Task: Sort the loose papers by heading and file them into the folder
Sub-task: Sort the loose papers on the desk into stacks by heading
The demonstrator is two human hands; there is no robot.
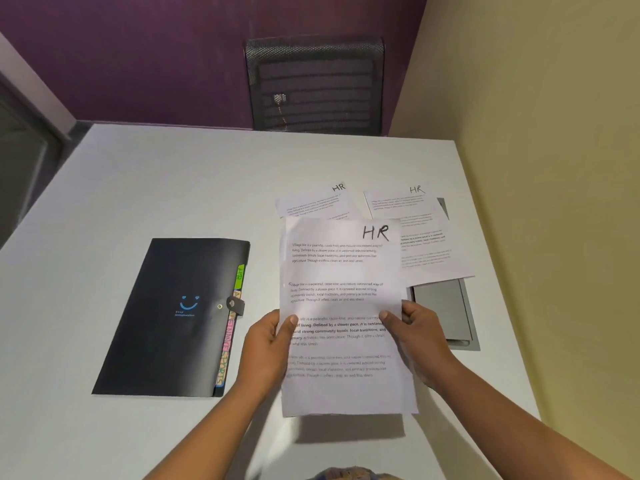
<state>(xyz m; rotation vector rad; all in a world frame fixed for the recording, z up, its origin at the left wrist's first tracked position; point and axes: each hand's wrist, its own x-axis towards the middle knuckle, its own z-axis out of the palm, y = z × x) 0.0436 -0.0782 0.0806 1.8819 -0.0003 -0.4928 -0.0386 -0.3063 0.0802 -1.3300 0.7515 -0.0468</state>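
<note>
left hand [268, 341] and right hand [420, 332] gripped HR sheet [343, 296] (thumbs on top) | black folder [166, 317] lay shut on table [173, 188]

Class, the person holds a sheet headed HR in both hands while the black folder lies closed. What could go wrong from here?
1. The folder is closed while the left hand and right hand both grip the HR sheet; opening it one-handed may crease the page.
2. Its tabs sit crowded, so the sheet could enter the wrong section.
3. Other HR papers lie apart on the table and might be missed.
</note>
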